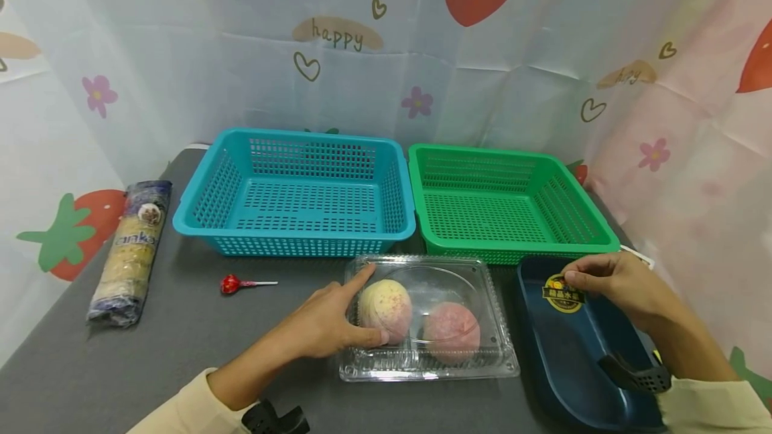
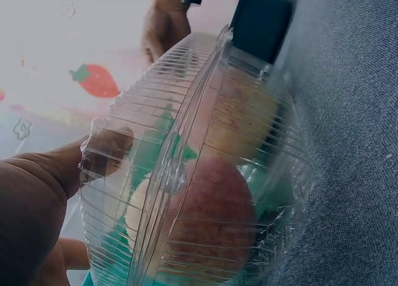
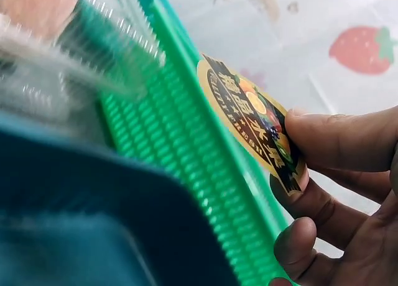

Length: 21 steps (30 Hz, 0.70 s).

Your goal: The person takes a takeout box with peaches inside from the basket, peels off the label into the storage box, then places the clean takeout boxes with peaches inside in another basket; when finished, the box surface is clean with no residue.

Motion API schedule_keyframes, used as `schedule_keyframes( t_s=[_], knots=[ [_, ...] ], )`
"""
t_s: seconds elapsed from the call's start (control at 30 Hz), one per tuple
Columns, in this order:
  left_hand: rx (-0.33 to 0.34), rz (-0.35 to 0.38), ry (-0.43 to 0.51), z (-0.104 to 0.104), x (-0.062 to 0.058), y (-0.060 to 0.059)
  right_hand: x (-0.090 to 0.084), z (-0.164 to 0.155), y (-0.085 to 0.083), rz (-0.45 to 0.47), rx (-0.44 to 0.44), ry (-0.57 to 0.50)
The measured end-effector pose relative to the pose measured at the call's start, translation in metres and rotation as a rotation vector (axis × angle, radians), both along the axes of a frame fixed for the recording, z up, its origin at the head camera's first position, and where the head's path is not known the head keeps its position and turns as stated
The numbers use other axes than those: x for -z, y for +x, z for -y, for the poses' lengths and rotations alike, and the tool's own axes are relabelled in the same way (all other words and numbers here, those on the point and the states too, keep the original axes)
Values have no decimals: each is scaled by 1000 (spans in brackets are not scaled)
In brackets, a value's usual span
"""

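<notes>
A clear plastic clamshell box (image 1: 429, 319) is seen lying flat on the grey table (image 1: 181, 340), near the front edge and roughly at the centre, with its long axis running left to right. Two round peach-like fruits (image 1: 386, 310) are enclosed in it, side by side along that axis. The box is gripped at its left end by the left hand (image 1: 328, 323): the forefinger is laid over the far-left corner of the lid and the thumb is pressed against the near-left side, so the box lies directly to the right of that hand, touching it. In the left wrist view the fingertip (image 2: 106, 150) is seen pressed against the ribbed wall of the box. The right hand (image 1: 615, 285) is held well to the right of the box, apart from it, above the far end of a dark blue tray (image 1: 573, 353); a round black and gold sticker (image 1: 564, 293) is pinched between its thumb and fingers, as the right wrist view confirms. The left hand is therefore judged the nearer and the only one in contact with the box. Behind the box, a blue basket (image 1: 295, 189) and a green basket (image 1: 509, 199) are set side by side; both appear empty. A red lollipop (image 1: 232, 283) and a wrapped packet of biscuits (image 1: 131, 253) are left on the table further to the left.
</notes>
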State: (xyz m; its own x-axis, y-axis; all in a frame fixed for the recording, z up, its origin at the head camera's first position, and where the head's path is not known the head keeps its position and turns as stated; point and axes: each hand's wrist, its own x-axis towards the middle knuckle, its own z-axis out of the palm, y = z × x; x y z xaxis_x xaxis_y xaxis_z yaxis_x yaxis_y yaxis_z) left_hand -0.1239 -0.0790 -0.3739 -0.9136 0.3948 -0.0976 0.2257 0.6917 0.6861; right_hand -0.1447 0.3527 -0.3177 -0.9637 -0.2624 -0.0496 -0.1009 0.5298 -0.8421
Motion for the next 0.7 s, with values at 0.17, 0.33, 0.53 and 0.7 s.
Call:
schedule_keyframes(
  t_s=[0.17, 0.33, 0.53, 0.7],
  knots=[
    [2, -1, 2, 0, 0, 0, 14, -13, -3, 59, -13, -23],
    [2, -1, 7, 0, 0, 0, 31, -22, -6, 84, 0, 5],
    [-3, 1, 9, 0, 0, 0, 49, -28, -11, 133, 4, 26],
    [-4, 1, 10, 0, 1, 0, 60, -30, -13, 208, 19, 60]
  ],
)
